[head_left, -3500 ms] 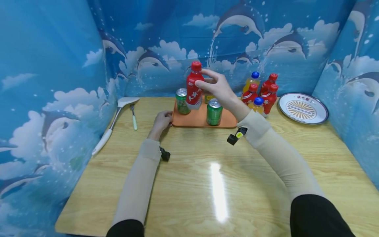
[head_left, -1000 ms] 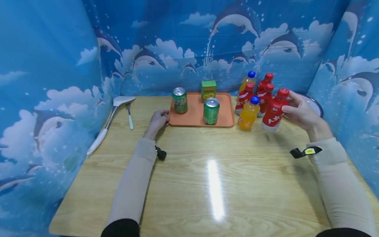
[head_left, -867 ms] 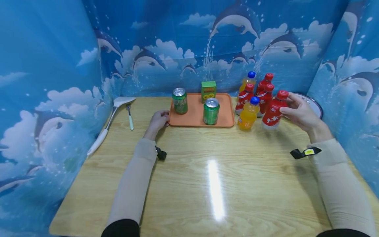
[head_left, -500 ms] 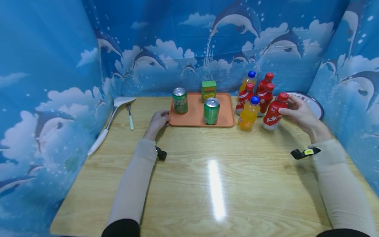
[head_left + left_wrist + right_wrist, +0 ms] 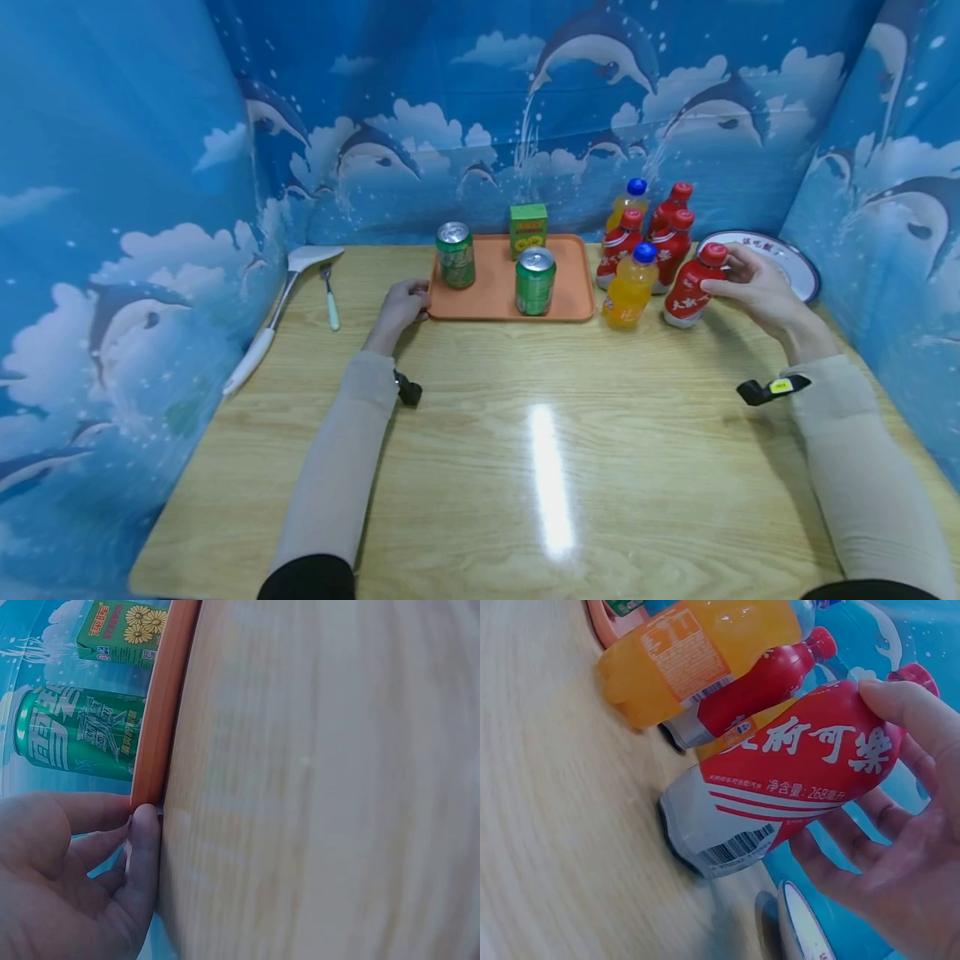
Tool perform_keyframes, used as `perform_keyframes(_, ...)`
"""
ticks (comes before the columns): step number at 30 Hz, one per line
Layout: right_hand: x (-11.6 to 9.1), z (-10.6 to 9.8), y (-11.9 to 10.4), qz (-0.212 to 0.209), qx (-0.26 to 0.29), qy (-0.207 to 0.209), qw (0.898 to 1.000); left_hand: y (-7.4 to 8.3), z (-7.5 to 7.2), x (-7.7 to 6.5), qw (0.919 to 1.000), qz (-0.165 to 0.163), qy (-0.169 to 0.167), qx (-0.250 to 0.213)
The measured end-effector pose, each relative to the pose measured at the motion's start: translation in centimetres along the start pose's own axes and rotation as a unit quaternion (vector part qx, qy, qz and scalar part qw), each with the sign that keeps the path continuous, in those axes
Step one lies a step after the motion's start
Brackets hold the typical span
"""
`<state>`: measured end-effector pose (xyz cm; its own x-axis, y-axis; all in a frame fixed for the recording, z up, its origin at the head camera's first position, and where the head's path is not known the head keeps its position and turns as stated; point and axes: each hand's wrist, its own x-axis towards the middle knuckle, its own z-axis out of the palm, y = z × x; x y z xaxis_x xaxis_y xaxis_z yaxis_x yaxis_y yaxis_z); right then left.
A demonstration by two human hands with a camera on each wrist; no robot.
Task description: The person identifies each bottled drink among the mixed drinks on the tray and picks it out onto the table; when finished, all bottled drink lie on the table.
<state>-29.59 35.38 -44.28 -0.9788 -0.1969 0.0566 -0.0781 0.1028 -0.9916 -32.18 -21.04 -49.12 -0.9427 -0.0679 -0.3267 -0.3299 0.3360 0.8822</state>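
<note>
My right hand (image 5: 761,292) holds a red-labelled cola bottle (image 5: 692,287) by its upper part, thumb on the near side and fingers behind. In the right wrist view the cola bottle (image 5: 780,780) leans slightly; its base is at or just above the table, I cannot tell which. My left hand (image 5: 401,308) pinches the left front corner of an orange tray (image 5: 487,307); in the left wrist view thumb and finger meet at the tray's rim (image 5: 161,712). Two green soda cans (image 5: 456,257) and a green drink carton (image 5: 528,229) stand on the tray.
Right of the tray stand several other bottles: an orange soda bottle (image 5: 630,292) in front, red cola bottles (image 5: 671,250) and another orange soda bottle (image 5: 628,204) behind. A plate (image 5: 802,275) lies at the far right. A spatula (image 5: 273,321) and small fork (image 5: 332,300) lie at left.
My right hand has carried the cola bottle from above the tray rightward to beside the other bottles, then lowered it slightly. My left hand stays at the tray's corner.
</note>
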Motion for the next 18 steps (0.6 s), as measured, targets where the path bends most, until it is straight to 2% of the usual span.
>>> perform_keyframes(5, -0.4, 0.0, 0.3, 0.001, 0.077, -0.018, 0.997, 0.2, -0.1, -0.1, 0.9999, 0.01, -0.001, 0.008)
perform_keyframes(7, -0.5, 0.0, 0.3, -0.001, 0.084, -0.022, 0.996, 0.2, -0.1, -0.1, 0.9999, 0.013, -0.001, 0.01)
perform_keyframes(9, -0.5, 0.1, 0.3, 0.001, 0.044, -0.016, 0.999, 0.2, -0.1, 0.0, 0.9998, 0.014, -0.002, 0.014)
perform_keyframes(11, -0.4, 0.3, 0.3, 0.012, -0.019, -0.006, 1.0, 0.0, -0.1, 0.1, 0.9994, 0.018, -0.005, 0.028)
perform_keyframes(14, -0.5, 0.5, 0.3, 0.039, -0.116, 0.003, 0.992, -0.5, -0.2, 0.1, 0.997, 0.038, -0.024, 0.064)
perform_keyframes(16, -0.6, 0.6, 0.4, 0.051, -0.153, 0.002, 0.987, -0.9, -0.5, 0.0, 0.9939, 0.057, -0.042, 0.085)
perform_keyframes(18, -0.7, 0.7, 0.5, 0.043, -0.173, 0.004, 0.984, -1.2, -1.1, -0.1, 0.9911, 0.079, -0.065, 0.085)
